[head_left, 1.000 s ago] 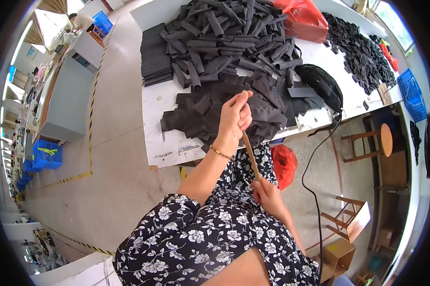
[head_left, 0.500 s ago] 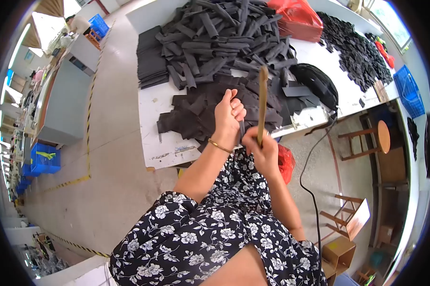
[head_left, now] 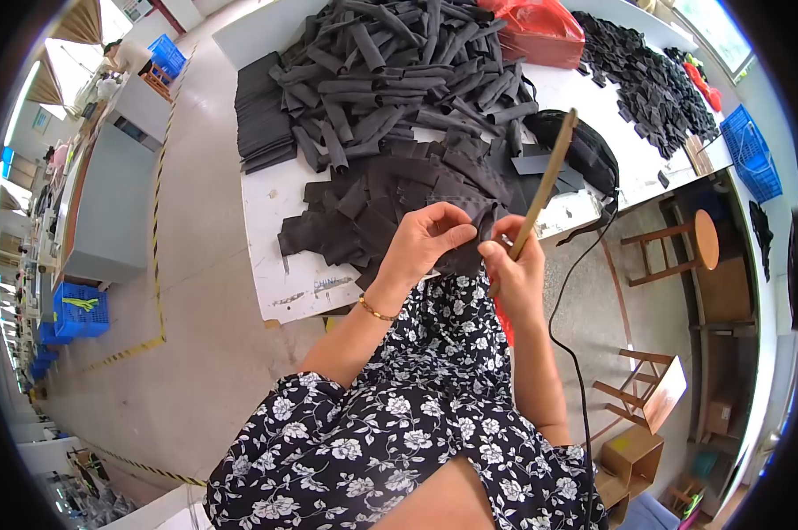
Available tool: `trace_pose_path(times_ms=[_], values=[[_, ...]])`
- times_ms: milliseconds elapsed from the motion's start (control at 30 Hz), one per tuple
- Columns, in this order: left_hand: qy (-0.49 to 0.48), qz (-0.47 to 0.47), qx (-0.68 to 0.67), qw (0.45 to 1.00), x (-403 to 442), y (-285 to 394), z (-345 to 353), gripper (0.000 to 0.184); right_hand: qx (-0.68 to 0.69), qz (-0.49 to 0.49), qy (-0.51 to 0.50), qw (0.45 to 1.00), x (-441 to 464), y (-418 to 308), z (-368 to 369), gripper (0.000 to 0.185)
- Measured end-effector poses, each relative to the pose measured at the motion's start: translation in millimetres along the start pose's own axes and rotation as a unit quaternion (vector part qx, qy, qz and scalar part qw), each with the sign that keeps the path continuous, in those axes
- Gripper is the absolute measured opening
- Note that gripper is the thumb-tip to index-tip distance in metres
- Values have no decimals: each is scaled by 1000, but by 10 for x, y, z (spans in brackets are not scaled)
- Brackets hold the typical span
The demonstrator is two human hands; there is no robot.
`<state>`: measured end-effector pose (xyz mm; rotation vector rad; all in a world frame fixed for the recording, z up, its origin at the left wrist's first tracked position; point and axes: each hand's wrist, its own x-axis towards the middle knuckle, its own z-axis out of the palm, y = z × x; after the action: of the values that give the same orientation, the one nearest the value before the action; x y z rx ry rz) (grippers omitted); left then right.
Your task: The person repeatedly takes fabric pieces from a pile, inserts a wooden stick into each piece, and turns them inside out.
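My right hand (head_left: pixel 521 274) is closed around a flat wooden stick (head_left: pixel 551 172), which slants up to the right. Thumb and fingertips of my left hand (head_left: pixel 427 243) pinch at the edge of a dark grey fabric piece (head_left: pixel 486 217) between the two hands. The right fingertips are close to that same piece; whether they touch it I cannot tell. Beneath and beyond the hands lies a heap of flat dark fabric pieces (head_left: pixel 355 212) on the white table (head_left: pixel 280 269).
Behind are a large pile of dark fabric tubes (head_left: pixel 372 84) and a neat stack (head_left: pixel 262 115). A red plastic bag (head_left: pixel 540 31), black machine-like object (head_left: pixel 585 155) and small dark pieces (head_left: pixel 646 84) lie rightward. A cable (head_left: pixel 562 336) hangs near wooden stools (head_left: pixel 706 238).
My left hand has turned from a fist to a pinch and lowered. My right hand has moved right, and the stick now leans further right. The view has shifted slightly.
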<state>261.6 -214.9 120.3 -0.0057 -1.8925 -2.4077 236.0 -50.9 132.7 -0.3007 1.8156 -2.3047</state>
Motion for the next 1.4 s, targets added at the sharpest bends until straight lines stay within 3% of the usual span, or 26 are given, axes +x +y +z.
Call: trace_pose_path(times_ms=[100,233,267,367,400,433,500,533,667,767,800,867,900,967,1067,1100,1167,1233,1300,1400], values=[[37,15,-95,995,-23,-96,67,14,68,31,-44,996,-17,166,-61,14],[102,-8,-181,978,-65,-230,188,17,93,47,-24,994,-90,206,10,12],[131,10,-68,989,-42,-341,168,27,79,38,-23,996,-101,295,-8,8],[101,18,94,990,-104,-298,305,43,-60,-74,-7,995,-124,546,-58,5],[66,15,141,988,-203,-303,338,51,0,-16,35,999,-167,335,55,6],[48,-17,115,992,-236,-320,356,44,-47,22,63,997,-129,376,-36,8],[12,-126,5,992,-298,-394,322,36,-66,41,20,997,-24,368,-113,11],[33,-91,25,995,-336,-424,332,25,-108,52,12,993,11,340,-93,14],[17,-149,29,988,-403,-322,136,23,-151,-44,42,987,551,18,97,19],[39,-90,186,978,-413,-513,42,19,-123,-119,26,985,1526,-505,98,25],[67,21,250,966,-335,-484,54,17,-42,-180,39,982,1788,-592,193,33],[105,197,351,909,-55,-329,104,8,-129,-164,48,977,2074,-644,137,37],[89,174,392,899,86,-345,105,9,-154,-145,54,976,2133,-559,75,37],[67,238,461,852,426,-395,162,11,-135,-113,65,982,1924,-329,-108,31],[50,281,600,747,840,-773,201,11,-191,-85,73,975,1264,-64,-515,21],[17,258,609,750,912,-865,179,10,-226,-64,82,969,1046,14,-706,18],[-48,212,624,751,990,-959,126,9,-326,-128,112,930,686,273,-1169,20],[-12,139,573,808,978,-836,107,9,-425,-154,126,883,359,272,-1456,20],[11,216,538,815,926,-735,72,7,-491,-151,117,850,126,161,-1603,21],[-52,190,598,777,886,-843,119,9,-515,-121,89,844,-17,127,-1681,24]])
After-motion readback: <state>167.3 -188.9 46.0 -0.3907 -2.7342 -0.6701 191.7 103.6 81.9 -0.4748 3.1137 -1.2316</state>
